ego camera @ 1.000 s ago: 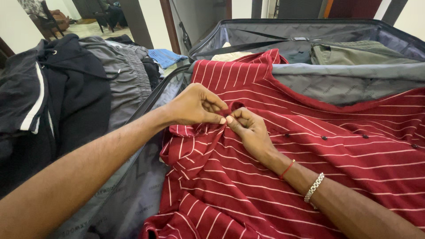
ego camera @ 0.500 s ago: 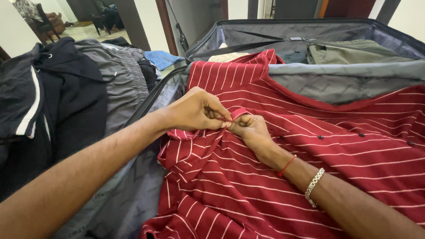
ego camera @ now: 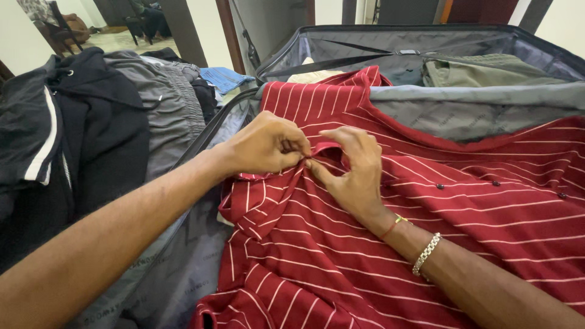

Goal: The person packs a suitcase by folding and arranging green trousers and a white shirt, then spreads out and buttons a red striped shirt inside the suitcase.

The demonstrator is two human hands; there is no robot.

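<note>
Left hand [ego camera: 265, 146] pinching red striped shirt [ego camera: 378, 244] collar; right hand [ego camera: 353, 173] half-open, fingers spread on it

Pale walls [ego camera: 12, 42] and a dark door frame [ego camera: 226, 30] edge a sunlit tiled floor [ego camera: 116, 42] holding a chair [ego camera: 58, 27].

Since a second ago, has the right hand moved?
Yes. The right hand opened flat and its fingers reached up the red striped shirt toward the suitcase; the left hand keeps pinching.
</note>
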